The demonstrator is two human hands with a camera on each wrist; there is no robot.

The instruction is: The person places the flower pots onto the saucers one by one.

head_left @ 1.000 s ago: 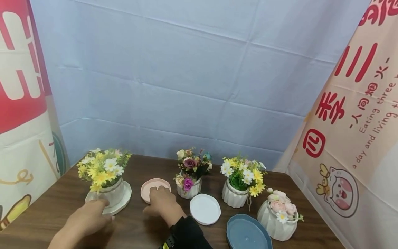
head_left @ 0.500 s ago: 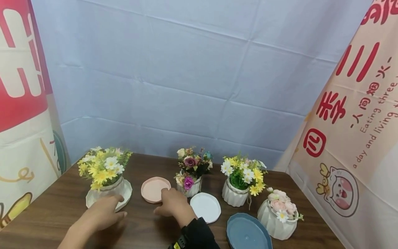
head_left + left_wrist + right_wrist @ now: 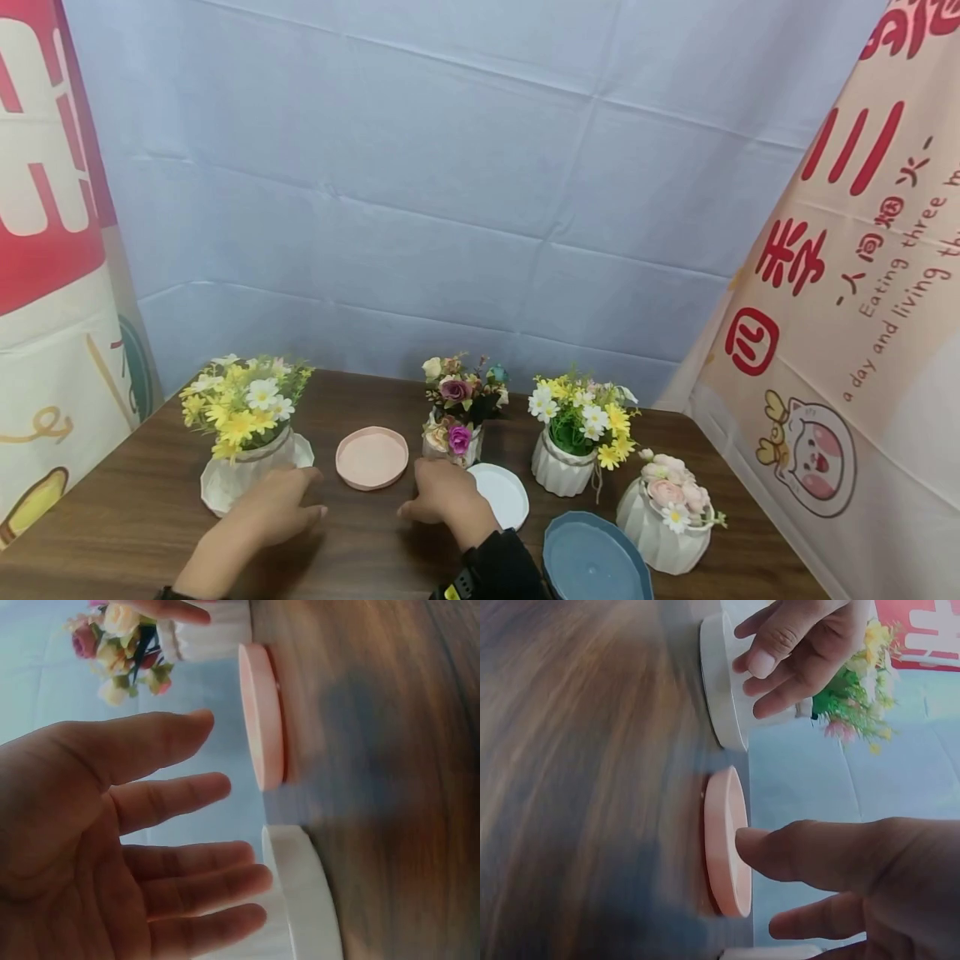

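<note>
Hands both loose and empty: left hand [image 3: 273,506] by the daisy pot [image 3: 243,467], right hand [image 3: 446,500] near the mixed-flower pot [image 3: 455,433]. I'd grip that pot low so it stays upright.

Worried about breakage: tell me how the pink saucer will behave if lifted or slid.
The pink saucer looks stiff and thick-walled, probably ceramic, so likely brittle if dropped. It lies flat and low on the table, so it should slide rather than tip. Its raised rim offers fingers a hold, though the smooth finish may be slippery.

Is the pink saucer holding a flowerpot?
No, the pink saucer lies bare on the table, between the two hands, with no pot on it.
</note>
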